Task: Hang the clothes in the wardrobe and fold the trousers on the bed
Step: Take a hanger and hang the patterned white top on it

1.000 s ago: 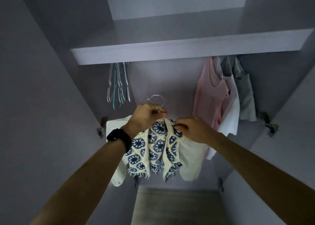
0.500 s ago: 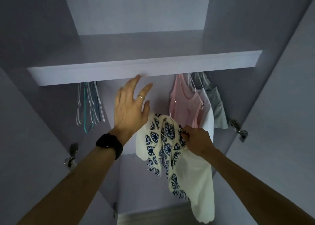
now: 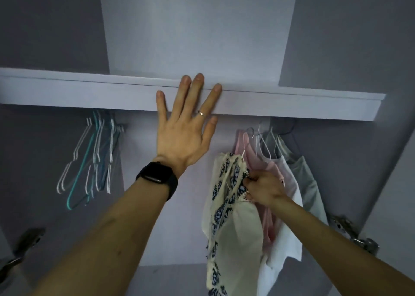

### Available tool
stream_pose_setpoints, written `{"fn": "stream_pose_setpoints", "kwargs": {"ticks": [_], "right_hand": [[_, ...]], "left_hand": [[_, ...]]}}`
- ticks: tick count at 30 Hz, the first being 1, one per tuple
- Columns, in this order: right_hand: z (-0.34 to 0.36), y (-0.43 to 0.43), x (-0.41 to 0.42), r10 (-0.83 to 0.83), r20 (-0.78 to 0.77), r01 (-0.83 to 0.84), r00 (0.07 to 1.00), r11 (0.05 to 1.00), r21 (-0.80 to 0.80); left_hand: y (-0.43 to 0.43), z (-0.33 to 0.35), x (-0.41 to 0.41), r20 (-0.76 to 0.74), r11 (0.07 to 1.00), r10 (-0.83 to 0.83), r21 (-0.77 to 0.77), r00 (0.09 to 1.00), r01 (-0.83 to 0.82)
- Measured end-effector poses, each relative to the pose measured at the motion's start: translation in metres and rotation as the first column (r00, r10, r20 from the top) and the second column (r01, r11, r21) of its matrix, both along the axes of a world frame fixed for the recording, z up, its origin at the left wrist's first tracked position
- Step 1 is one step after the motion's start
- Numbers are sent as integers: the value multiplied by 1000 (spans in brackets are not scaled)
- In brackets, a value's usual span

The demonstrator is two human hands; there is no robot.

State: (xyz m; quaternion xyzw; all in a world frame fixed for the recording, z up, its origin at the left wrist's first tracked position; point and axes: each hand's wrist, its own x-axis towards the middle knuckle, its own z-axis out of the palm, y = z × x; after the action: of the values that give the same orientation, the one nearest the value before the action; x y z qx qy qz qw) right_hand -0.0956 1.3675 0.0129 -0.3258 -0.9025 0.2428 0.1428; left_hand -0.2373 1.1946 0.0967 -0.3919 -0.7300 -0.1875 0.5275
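Wardrobe interior, items from left to right. Empty hangers: a bunch of wire ones, white and teal, hanging under the shelf at the left; nothing on them, so there is spare capacity for further garments. Left hand: released, fingers straight and spread, laid over the shelf's front edge and holding nothing; black watch on the wrist. Patterned garment: cream with blue motifs, layered over a white piece on a white hanger, hanging right of centre just beside the row of hung clothes. Whether its hook sits on the rail cannot be told, as the rail is hidden behind the shelf edge. Right hand: grasping the patterned garment near its upper part, fingers curled into the fabric. Pink top, white top and grey-green top: all on hangers, touching one another, apparently already hung. Status, as a judgement: hanging is partly done, with three pieces in place and a fourth in hand, at or near its place. Trousers and bed: not in view, so the folding cannot be assessed and is presumably outstanding.
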Motion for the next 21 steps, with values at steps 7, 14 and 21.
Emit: {"fn": "stream_pose_setpoints", "kwargs": {"ticks": [7, 14, 21], "right_hand": [[38, 40, -49, -121, -66, 133, 990, 962, 240], [52, 72, -93, -269, -85, 282, 959, 924, 257], [27, 55, -105, -224, -11, 220, 975, 947, 235]], "left_hand": [[6, -5, -14, -126, 993, 64, 108, 990, -50], [17, -14, -3, -72, 981, 24, 196, 997, -10], [12, -8, -9, -51, 985, -13, 169, 999, 21]]}}
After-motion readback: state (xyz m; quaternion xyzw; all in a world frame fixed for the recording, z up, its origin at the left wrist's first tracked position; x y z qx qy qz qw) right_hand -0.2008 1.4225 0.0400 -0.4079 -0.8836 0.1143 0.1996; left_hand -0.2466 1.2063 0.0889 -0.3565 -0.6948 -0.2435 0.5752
